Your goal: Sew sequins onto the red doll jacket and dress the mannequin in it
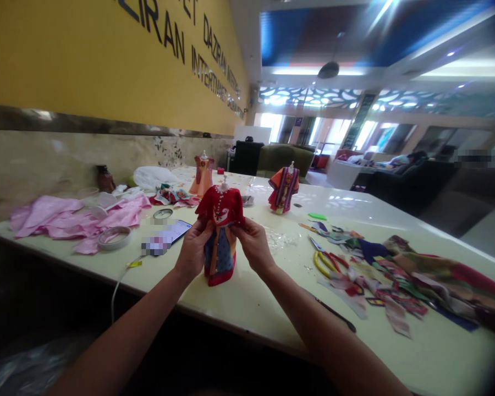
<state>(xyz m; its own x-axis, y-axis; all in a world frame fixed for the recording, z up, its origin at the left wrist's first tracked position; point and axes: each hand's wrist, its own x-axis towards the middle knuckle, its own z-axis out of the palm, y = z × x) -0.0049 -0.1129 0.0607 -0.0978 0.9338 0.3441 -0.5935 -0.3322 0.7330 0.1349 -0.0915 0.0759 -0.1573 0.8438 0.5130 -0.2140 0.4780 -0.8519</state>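
A small mannequin in a red robe with a blue skirt panel (220, 231) stands on the pale table (256, 300) in front of me. My left hand (193, 248) grips its left side, fingers pinched on the cloth near the waist. My right hand (253, 242) holds its right side the same way, fingers curled on the fabric. Two more dressed mannequins stand farther back: an orange one (203, 175) and a striped orange-purple one (284, 188).
Pink cloth (66, 217) and a tape roll (114, 237) lie at left, with a phone (170, 234) and white cable. Yellow-handled scissors (324, 263) and several coloured fabric scraps (404, 275) cover the right side. A yellow wall runs along the left; sofas stand behind.
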